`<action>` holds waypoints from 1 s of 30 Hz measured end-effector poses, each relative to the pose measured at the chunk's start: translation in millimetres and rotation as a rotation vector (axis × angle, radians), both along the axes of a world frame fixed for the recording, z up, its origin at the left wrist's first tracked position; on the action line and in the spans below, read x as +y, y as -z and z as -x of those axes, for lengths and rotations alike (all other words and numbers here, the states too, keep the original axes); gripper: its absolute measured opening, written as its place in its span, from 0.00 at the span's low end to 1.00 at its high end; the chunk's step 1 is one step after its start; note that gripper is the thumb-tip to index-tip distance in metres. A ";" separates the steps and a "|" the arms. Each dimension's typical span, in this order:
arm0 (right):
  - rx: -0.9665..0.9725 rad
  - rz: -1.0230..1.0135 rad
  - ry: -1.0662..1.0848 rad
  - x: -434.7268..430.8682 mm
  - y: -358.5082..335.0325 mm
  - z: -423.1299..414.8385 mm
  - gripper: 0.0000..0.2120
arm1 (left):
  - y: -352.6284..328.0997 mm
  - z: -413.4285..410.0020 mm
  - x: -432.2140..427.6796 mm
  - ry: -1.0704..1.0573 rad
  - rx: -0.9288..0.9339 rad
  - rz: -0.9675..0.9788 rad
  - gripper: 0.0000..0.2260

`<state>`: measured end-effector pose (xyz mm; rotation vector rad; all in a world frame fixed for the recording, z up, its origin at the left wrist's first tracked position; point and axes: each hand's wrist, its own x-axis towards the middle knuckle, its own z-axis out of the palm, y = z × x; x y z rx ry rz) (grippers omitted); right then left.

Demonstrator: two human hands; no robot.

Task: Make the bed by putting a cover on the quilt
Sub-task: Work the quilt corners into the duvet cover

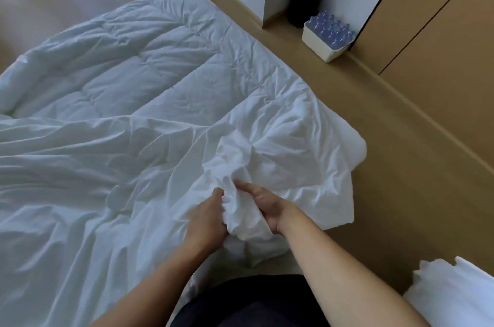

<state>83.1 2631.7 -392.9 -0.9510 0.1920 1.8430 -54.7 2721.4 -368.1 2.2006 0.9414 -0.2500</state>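
Bunched cover [242, 215] was gripped by left hand [207, 219] & right hand [267, 206], fingers curled round it. W/ grip loosened, quilt [120, 64] could be left twisted inside.

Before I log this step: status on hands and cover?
Left hand and right hand grip bunched cover. Quilt bare at far end. Nothing in the way.

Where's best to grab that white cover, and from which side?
The bunched corner of the cover at the near edge, approached from both sides: it gathers there into a wad, which the left hand and right hand grip; elsewhere it lies flat.
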 end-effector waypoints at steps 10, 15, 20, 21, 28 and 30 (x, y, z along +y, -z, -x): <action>-0.058 -0.040 0.033 5.0 10.1 9.0 0.19 | 3.5 6.9 -5.8 -0.072 -0.008 -0.121 0.18; -0.019 -0.025 -0.067 20.0 5.9 24.7 0.24 | 9.6 27.0 0.5 -0.120 0.049 -0.319 0.28; -0.116 0.083 -0.078 35.7 -2.1 41.2 0.24 | 17.7 74.8 -12.8 -0.320 0.208 -0.353 0.50; -0.121 0.092 -0.062 37.6 0.2 44.8 0.23 | 19.2 81.3 -14.7 -0.359 0.281 -0.299 0.50; -0.148 0.094 0.070 40.8 0.1 61.5 0.20 | 31.1 80.7 11.3 -0.311 0.279 -0.086 0.20; -0.143 0.077 0.045 38.3 1.4 60.4 0.25 | 30.2 82.9 21.4 -0.226 0.256 -0.107 0.18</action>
